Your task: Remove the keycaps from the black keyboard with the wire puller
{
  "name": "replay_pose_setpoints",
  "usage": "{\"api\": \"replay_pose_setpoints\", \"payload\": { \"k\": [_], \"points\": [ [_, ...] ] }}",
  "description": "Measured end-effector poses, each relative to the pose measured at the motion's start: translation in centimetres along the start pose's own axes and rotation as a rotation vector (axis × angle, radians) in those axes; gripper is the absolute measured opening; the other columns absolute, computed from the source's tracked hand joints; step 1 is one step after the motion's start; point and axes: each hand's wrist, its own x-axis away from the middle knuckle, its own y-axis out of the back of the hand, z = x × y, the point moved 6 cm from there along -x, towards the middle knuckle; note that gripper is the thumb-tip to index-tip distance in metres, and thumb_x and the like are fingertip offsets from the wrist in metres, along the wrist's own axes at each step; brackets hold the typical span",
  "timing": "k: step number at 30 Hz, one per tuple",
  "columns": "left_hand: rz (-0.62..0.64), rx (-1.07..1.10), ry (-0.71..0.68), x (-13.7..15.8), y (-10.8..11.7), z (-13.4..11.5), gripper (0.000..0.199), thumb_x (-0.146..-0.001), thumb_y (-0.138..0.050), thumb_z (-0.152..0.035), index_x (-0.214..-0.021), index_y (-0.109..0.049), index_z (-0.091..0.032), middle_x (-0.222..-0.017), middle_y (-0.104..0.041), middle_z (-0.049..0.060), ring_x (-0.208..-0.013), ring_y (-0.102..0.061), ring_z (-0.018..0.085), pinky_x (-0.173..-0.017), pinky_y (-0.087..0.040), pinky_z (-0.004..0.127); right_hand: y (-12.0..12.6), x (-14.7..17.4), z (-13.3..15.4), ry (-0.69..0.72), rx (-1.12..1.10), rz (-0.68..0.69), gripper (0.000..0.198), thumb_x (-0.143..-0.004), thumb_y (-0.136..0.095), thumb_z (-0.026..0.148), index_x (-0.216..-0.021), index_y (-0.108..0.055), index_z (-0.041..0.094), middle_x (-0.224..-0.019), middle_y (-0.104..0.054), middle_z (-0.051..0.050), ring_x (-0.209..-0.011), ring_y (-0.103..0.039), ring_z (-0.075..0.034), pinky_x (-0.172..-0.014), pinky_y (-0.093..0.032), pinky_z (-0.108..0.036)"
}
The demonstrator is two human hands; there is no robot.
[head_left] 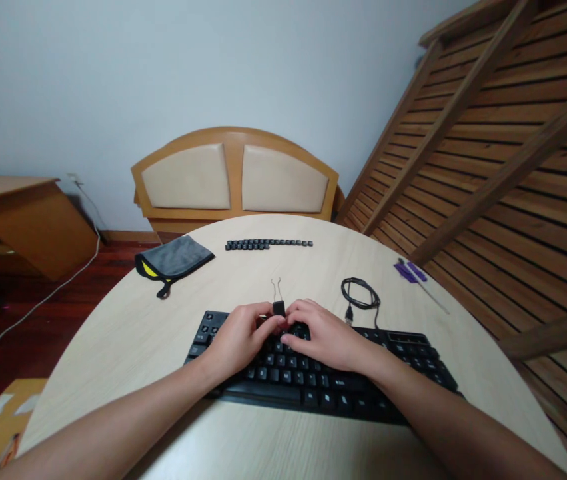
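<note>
Your left hand [240, 337] pinches the puller [278, 308] by its black handle, thumb and forefinger closing on it. Your right hand [320, 337] curls up to the handle's other side; its fingertips are partly hidden, so you cannot tell from here whether they grip it or only touch it. The puller is above the far edge of the keyboard [273, 393], its two hooked wires pointing to the far side. Holding it by the handle leaves both wires free and spread apart.

Your wrists and palms are over the keyboard, which lies with its long bar toward you, likely so the keys face you the usual way. At its far left corner a few positions look bare of caps.

Beyond your hands, loose caps [268, 244] stand in two rows, the far one longer; such neat lines probably keep their order. The cable [360, 293] is coiled at the far right of the keyboard, its plug [349, 315] loose, perhaps to keep the cord out from under your arms. A grey pouch [176, 261] lies far left, and a purple tool [416, 272] far right, near the edge of the table [163, 373], both well apart from your hands.
</note>
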Motion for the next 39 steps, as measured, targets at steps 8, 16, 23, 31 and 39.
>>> {"api": "replay_pose_setpoints", "payload": {
  "k": [8, 16, 23, 31, 39],
  "points": [
    [-0.032, 0.143, 0.046, -0.1, 0.4, 0.2, 0.026, -0.092, -0.054, -0.036, -0.080, -0.066, -0.016, -0.072, -0.069, 0.002, -0.072, -0.064, 0.018, -0.068, -0.047, 0.027, -0.2, 0.4, 0.1, 0.017, -0.103, -0.102, 0.013, -0.079, -0.071, 0.022, -0.089, -0.061, 0.021, -0.098, -0.065, -0.004, -0.099, -0.058, -0.020, -0.090, -0.045, -0.035],
    [-0.058, 0.144, 0.020, 0.0, 0.6, 0.3, 0.027, -0.092, -0.055, -0.037, -0.079, -0.066, -0.016, -0.076, -0.068, 0.003, -0.073, -0.061, 0.018, -0.070, -0.047, 0.027, 0.0, 0.5, -0.9, -0.093, -0.268, -0.168, 0.015, -0.078, -0.071, 0.019, -0.092, -0.065, 0.020, -0.098, -0.069, -0.003, -0.095, -0.064, -0.018, -0.090, -0.047, -0.033],
    [-0.067, 0.115, 0.047, 0.1, 0.7, 0.4, 0.027, -0.092, -0.055, -0.037, -0.080, -0.066, -0.016, -0.073, -0.068, 0.003, -0.069, -0.061, 0.017, -0.067, -0.046, 0.028, -0.1, 0.6, -1.0, -0.083, -0.390, -0.176, 0.024, -0.078, -0.072, 0.021, -0.100, -0.062, 0.021, -0.095, -0.069, -0.001, -0.092, -0.064, -0.017, -0.088, -0.049, -0.032],
    [-0.097, 0.112, 0.045, 0.1, 0.8, 0.6, 0.028, -0.092, -0.054, -0.038, -0.079, -0.068, -0.016, -0.076, -0.069, 0.003, -0.071, -0.060, 0.017, -0.067, -0.046, 0.028, 0.2, 0.6, -0.3, -0.011, -0.250, -0.154, 0.014, -0.084, -0.070, 0.023, -0.097, -0.069, 0.024, -0.098, -0.071, -0.002, -0.096, -0.064, -0.018, -0.091, -0.047, -0.035],
    [-0.090, 0.079, -0.001, 0.1, 0.6, 0.1, 0.030, -0.093, -0.052, -0.037, -0.077, -0.066, -0.016, -0.076, -0.067, 0.002, -0.073, -0.058, 0.018, -0.068, -0.044, 0.027, 0.2, 0.3, 0.1, 0.060, -0.288, -0.124, 0.011, -0.080, -0.074, 0.026, -0.089, -0.069, 0.022, -0.103, -0.065, -0.002, -0.105, -0.059, -0.018, -0.097, -0.043, -0.033]
  ]
}}
